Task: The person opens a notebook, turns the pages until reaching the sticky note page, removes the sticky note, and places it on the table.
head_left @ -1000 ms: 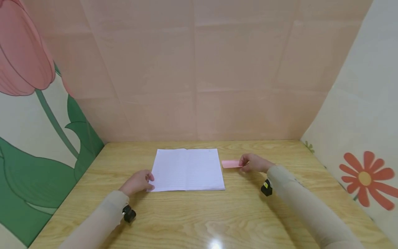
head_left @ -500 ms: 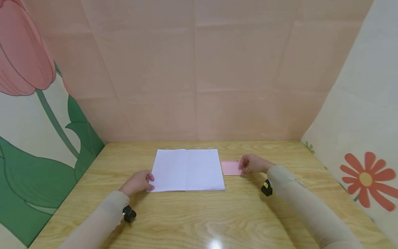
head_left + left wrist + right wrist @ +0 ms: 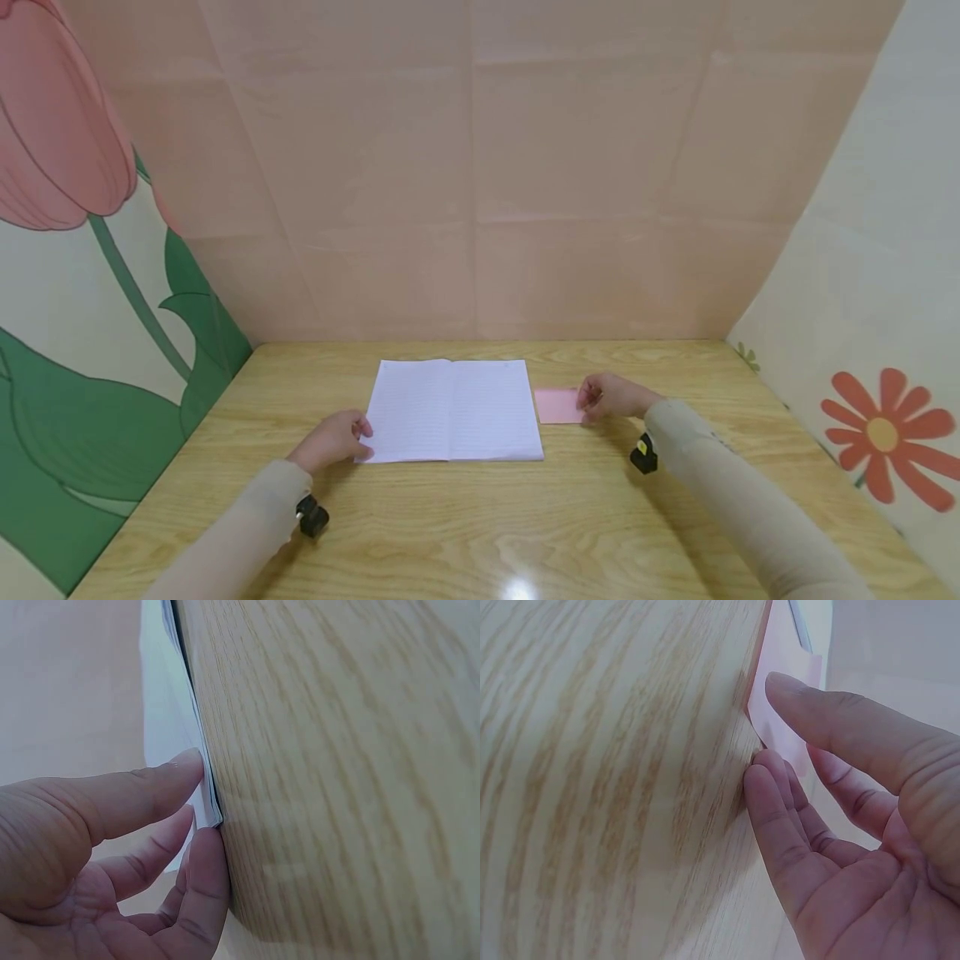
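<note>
An open lined notebook (image 3: 450,408) lies flat on the table. My left hand (image 3: 333,437) holds its near left corner; in the left wrist view the thumb (image 3: 169,776) rests on the page and a fingertip touches the edge at the corner. Just right of the notebook lies a small pink paper (image 3: 557,406), flat or nearly so. My right hand (image 3: 613,395) holds the paper's right edge. In the right wrist view its thumb (image 3: 810,705) is over the pink paper (image 3: 778,667) and the curled fingers meet the near corner. The fingertips' exact contact beneath the paper is hidden.
The wooden table (image 3: 465,517) ends at a pink-beige backdrop (image 3: 472,183). Flower-patterned panels stand at the left (image 3: 67,283) and right (image 3: 870,275). Dark small cameras hang below both wrists, beside the sleeves.
A second ago the pink paper showed as a narrow strip; it now shows as a fuller rectangle reaching nearer the front. My right hand has shifted only slightly, and the left hand and notebook look unmoved.
</note>
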Motion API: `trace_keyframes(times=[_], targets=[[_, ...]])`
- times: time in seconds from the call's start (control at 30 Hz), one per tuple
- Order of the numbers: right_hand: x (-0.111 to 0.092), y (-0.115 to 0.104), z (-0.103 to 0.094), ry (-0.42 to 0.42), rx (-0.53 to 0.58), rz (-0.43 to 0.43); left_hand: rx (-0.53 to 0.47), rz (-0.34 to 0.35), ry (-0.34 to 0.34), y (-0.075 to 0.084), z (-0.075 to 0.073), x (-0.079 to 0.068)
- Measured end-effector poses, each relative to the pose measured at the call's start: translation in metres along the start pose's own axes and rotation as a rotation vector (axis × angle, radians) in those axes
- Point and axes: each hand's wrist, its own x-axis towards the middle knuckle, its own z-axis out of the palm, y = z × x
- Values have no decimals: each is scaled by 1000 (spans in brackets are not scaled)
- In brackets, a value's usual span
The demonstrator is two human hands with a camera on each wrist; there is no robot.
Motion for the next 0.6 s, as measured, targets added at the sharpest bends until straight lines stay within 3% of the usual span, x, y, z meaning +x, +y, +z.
trace_keyframes(times=[0.6], targets=[[0,0,0,1,16,-3,-15,8,-1,0,0,-2]])
